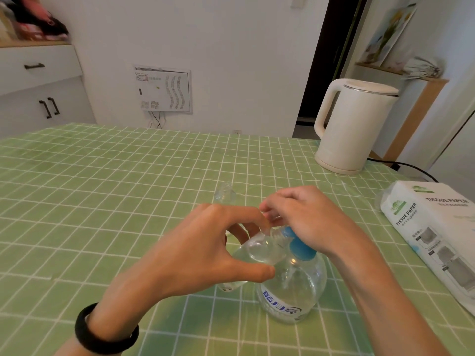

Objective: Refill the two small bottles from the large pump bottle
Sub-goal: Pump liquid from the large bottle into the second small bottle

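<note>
Large clear plastic pump bottle (290,296) with blue lettering stands upright on the green checked tabletop (102,188), near the front edge and a little right of the middle. Its blue pump head (302,250) is mostly covered by the right hand (308,222), whose palm lies on top while the fingers curl down round the spout; blur hides just what the fingertips touch. The left hand (205,253), with a black wristband (105,330) on its wrist, grips a small clear plastic bottle (259,249) between thumb and fingers, tilted so that its mouth points at the spout. A second small clear bottle (225,195) stands alone just behind the hands, toward the middle of the tabletop. A cream electric kettle (357,124) stands at the far right corner, and a white pack of tissue paper (437,235) lies along the right edge.
</note>
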Demonstrator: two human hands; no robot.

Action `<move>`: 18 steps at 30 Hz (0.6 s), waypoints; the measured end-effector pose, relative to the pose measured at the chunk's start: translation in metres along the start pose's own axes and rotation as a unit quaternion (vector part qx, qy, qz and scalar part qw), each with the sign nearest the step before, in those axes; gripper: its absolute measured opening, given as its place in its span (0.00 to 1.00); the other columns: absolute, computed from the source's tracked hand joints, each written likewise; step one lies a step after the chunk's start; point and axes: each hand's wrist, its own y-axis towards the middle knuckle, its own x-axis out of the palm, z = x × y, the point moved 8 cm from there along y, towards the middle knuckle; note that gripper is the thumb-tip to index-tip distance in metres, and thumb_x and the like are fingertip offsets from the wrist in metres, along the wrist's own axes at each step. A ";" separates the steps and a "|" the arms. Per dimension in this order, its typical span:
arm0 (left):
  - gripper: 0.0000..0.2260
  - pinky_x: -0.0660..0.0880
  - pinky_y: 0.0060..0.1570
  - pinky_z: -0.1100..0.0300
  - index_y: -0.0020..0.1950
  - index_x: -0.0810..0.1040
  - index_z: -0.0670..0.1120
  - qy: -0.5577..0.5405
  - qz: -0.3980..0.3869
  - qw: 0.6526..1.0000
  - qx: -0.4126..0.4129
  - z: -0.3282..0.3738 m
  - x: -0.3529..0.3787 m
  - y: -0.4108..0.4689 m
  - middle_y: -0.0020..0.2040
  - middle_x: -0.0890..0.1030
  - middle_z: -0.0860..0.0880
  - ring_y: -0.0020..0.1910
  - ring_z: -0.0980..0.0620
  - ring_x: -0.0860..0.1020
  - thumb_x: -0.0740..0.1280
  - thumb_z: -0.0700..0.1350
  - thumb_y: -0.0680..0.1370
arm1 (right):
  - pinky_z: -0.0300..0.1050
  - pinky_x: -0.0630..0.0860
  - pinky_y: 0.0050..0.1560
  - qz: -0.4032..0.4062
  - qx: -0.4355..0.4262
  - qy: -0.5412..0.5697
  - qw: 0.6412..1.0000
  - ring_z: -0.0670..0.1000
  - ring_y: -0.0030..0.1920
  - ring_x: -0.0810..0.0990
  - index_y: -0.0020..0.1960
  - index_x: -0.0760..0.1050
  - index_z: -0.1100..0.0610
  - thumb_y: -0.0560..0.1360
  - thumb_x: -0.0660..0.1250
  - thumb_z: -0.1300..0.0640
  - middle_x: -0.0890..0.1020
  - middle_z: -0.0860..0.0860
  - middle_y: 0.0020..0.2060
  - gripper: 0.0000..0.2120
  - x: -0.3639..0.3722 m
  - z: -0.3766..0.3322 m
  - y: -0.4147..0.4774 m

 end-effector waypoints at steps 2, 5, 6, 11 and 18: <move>0.16 0.71 0.42 0.70 0.55 0.82 0.63 -0.002 0.000 1.000 0.001 0.001 0.001 0.000 0.50 0.85 0.65 0.53 0.64 0.83 0.77 0.63 0.69 | 0.61 0.81 0.63 0.018 -0.006 0.003 1.000 0.59 0.52 0.88 0.45 0.88 0.54 0.82 0.65 0.51 0.90 0.48 0.42 0.15 -0.003 0.000 -0.001; 0.16 0.73 0.43 0.67 0.55 0.82 0.62 -0.011 0.008 1.000 0.002 0.001 -0.001 0.000 0.51 0.86 0.64 0.53 0.64 0.83 0.76 0.63 0.69 | 0.65 0.81 0.63 0.029 -0.023 0.006 0.999 0.65 0.55 0.86 0.45 0.87 0.55 0.82 0.64 0.49 0.88 0.61 0.48 0.17 -0.005 -0.004 -0.002; 0.17 0.73 0.43 0.67 0.55 0.82 0.63 -0.011 0.009 1.000 0.003 0.001 -0.002 0.000 0.51 0.86 0.64 0.53 0.64 0.83 0.76 0.64 0.69 | 0.65 0.81 0.62 0.030 -0.028 0.004 0.999 0.66 0.55 0.86 0.45 0.87 0.55 0.82 0.64 0.48 0.88 0.63 0.49 0.17 -0.005 -0.005 -0.003; 0.16 0.73 0.44 0.68 0.55 0.82 0.63 -0.003 0.006 1.000 0.003 0.002 -0.002 0.000 0.51 0.86 0.64 0.53 0.64 0.83 0.76 0.64 0.69 | 0.65 0.81 0.63 0.023 -0.025 0.006 0.999 0.66 0.55 0.86 0.44 0.87 0.54 0.83 0.65 0.49 0.89 0.59 0.46 0.16 -0.004 -0.004 -0.001; 0.16 0.72 0.43 0.68 0.55 0.82 0.63 0.010 0.003 1.000 -0.005 0.001 -0.001 -0.001 0.50 0.85 0.65 0.53 0.64 0.83 0.77 0.63 0.69 | 0.63 0.81 0.63 0.014 -0.009 -0.003 1.000 0.62 0.54 0.87 0.46 0.88 0.54 0.83 0.64 0.49 0.90 0.57 0.46 0.16 -0.001 -0.002 -0.004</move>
